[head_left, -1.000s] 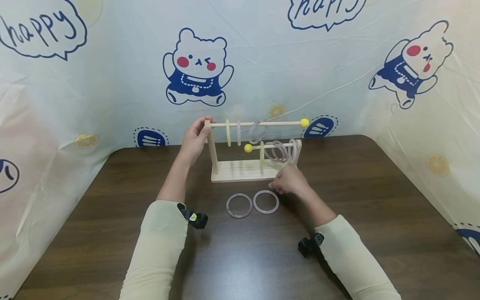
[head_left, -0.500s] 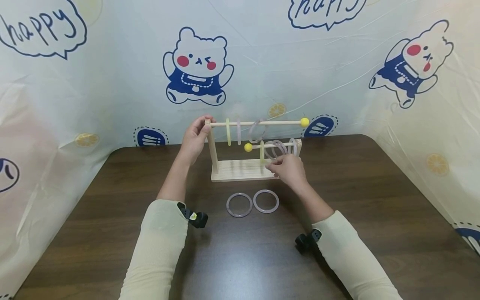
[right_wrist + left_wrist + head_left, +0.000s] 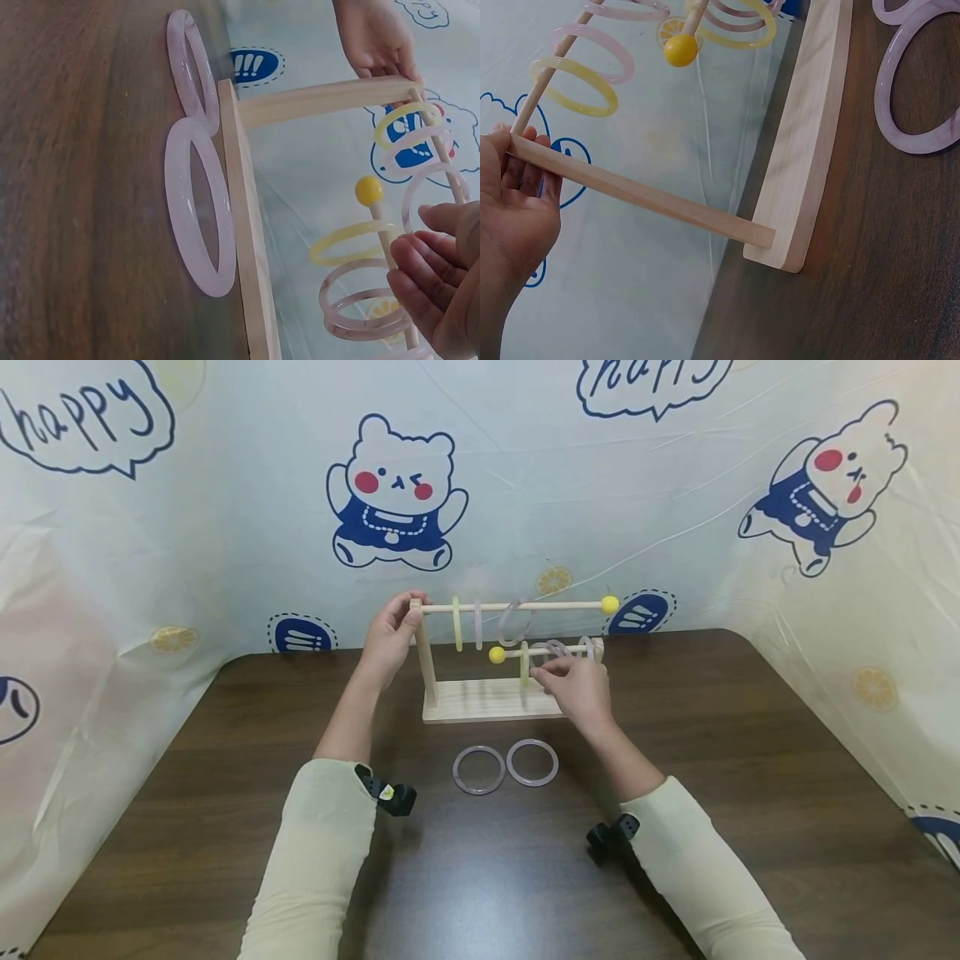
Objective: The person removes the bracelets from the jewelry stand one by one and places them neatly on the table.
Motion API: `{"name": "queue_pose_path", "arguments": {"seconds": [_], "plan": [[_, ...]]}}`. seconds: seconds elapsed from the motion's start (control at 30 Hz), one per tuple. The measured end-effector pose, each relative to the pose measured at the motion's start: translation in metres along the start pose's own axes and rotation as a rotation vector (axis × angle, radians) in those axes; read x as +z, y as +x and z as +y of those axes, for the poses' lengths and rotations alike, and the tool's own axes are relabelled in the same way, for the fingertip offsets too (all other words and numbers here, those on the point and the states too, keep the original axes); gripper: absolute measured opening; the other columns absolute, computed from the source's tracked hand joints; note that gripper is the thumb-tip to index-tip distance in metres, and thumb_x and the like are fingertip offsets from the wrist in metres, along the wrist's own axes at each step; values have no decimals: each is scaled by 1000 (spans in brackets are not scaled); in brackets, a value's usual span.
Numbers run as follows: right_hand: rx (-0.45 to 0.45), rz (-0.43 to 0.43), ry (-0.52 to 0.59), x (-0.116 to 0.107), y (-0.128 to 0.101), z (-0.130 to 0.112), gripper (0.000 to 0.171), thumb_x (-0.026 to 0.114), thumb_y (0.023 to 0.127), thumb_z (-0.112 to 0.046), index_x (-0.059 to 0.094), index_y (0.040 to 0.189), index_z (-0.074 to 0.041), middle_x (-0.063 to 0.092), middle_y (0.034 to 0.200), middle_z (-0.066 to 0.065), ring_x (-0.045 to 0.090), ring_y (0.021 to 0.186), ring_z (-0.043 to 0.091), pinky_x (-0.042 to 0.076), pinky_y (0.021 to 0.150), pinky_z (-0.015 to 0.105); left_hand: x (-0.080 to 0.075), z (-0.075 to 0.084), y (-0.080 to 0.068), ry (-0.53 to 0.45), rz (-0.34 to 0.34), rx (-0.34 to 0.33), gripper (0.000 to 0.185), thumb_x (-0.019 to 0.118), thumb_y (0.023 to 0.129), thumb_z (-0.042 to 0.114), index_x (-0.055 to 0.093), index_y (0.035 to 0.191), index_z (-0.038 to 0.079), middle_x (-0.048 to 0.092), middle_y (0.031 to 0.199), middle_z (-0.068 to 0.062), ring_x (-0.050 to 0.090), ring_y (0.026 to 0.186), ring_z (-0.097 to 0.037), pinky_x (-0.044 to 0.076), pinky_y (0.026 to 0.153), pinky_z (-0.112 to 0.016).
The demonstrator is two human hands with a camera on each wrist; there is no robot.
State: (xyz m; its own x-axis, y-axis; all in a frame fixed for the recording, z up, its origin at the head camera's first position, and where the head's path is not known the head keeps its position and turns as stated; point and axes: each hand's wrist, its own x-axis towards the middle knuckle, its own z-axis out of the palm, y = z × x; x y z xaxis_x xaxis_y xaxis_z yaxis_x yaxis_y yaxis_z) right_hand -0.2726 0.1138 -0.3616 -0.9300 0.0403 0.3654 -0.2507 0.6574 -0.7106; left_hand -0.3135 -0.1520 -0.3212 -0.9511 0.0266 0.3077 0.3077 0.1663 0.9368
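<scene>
My left hand (image 3: 388, 635) grips the top of the left upright of a wooden bangle stand (image 3: 480, 702). On its upper rod hang a yellow bangle (image 3: 457, 625), a pink bangle (image 3: 477, 627) and a clear lilac bangle (image 3: 501, 622). The lower rod carries another yellow bangle (image 3: 524, 667) and several lilac ones, partly hidden behind my right hand (image 3: 581, 689). That hand is just in front of the lower rod, fingers loosely bent. In the right wrist view nothing shows between thumb and fingers (image 3: 420, 281); whether they touch a bangle I cannot tell.
Two lilac bangles, one on the left (image 3: 455, 771) and one on the right (image 3: 532, 783), lie flat on the dark wooden table (image 3: 480, 877) before the stand. Yellow balls (image 3: 497, 655) cap the rod ends. A printed curtain (image 3: 247, 527) hangs behind the table.
My right hand has risen from the table beside the right loose bangle to the lower rod, covering part of its bangles. My left hand stays on the upright.
</scene>
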Motion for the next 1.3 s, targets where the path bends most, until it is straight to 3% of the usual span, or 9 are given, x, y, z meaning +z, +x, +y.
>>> {"name": "queue_pose_path", "arguments": {"seconds": [0.23,0.43,0.7,1.07,1.3], "plan": [[-76,46,85,1,1,-3,17,75,79,-24,75,82,-7,70,74,4,61,66,16,42,53,29,0,0,0,-4,-3,1,35,45,97,21,48,126,3,54,124,-8,46,116,-18,34,101,-35],[-151,60,214,5,3,-3,21,75,79,-15,71,93,1,70,85,11,67,78,22,53,67,32,0,0,0,-1,-6,-1,34,45,97,21,48,126,3,53,125,-9,46,117,-18,34,101,-35],[-113,18,288,8,9,-9,27,73,81,-15,68,102,2,69,92,13,67,82,23,54,67,30,1,2,-1,10,0,-12,34,46,97,22,49,126,4,54,125,-8,46,116,-18,34,101,-34],[-127,8,165,11,21,-25,22,73,81,-21,71,96,-5,69,84,6,65,74,16,50,57,29,1,2,-2,9,3,-2,34,45,97,21,49,126,4,54,124,-8,46,116,-18,34,101,-34],[-138,-5,106,14,28,-31,28,73,81,-24,70,100,-4,69,86,6,65,77,17,50,62,30,0,1,0,-1,1,1,35,45,97,20,48,127,1,54,125,-9,46,116,-18,34,101,-34]]}}
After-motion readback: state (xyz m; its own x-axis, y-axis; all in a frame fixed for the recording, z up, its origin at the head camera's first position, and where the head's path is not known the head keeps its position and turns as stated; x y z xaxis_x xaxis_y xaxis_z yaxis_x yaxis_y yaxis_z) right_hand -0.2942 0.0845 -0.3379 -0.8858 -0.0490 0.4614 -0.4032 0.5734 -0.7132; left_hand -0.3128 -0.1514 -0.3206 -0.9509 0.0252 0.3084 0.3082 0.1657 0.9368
